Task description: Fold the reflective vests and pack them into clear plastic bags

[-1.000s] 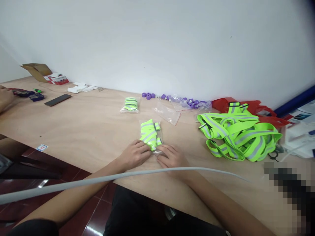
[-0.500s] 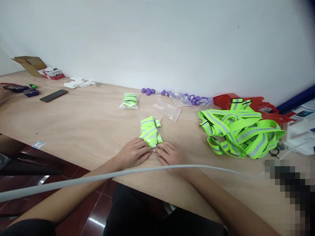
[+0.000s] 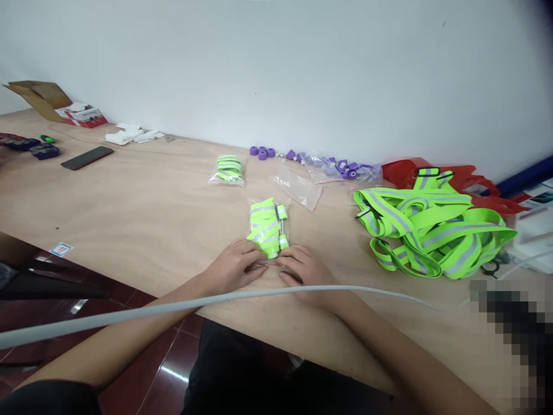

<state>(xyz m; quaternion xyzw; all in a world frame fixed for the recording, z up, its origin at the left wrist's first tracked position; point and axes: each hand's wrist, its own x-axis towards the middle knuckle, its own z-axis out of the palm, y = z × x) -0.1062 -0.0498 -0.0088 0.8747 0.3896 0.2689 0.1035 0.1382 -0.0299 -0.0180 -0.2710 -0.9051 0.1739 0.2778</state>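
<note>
A clear plastic bag of folded neon-green reflective bands [image 3: 268, 226] lies on the wooden table [image 3: 142, 202] in front of me. My left hand [image 3: 235, 266] and my right hand [image 3: 302, 268] rest side by side at the bag's near edge. Their fingertips are pressed together on the bag's opening strip. Both hands are closed in a pinch on that edge.
A second filled bag [image 3: 228, 169] and an empty clear bag [image 3: 299, 189] lie farther back. Purple rollers [image 3: 319, 164] line the wall. A pile of green reflective straps [image 3: 432, 227] sits at right over red bags [image 3: 406, 172]. A phone [image 3: 86, 157] and a cardboard box [image 3: 52, 102] lie far left. A grey cable [image 3: 173, 308] crosses my forearms.
My hands have stayed at the bag's near edge, with the fingertips drawn closer together along the strip. The view has shifted slightly.
</note>
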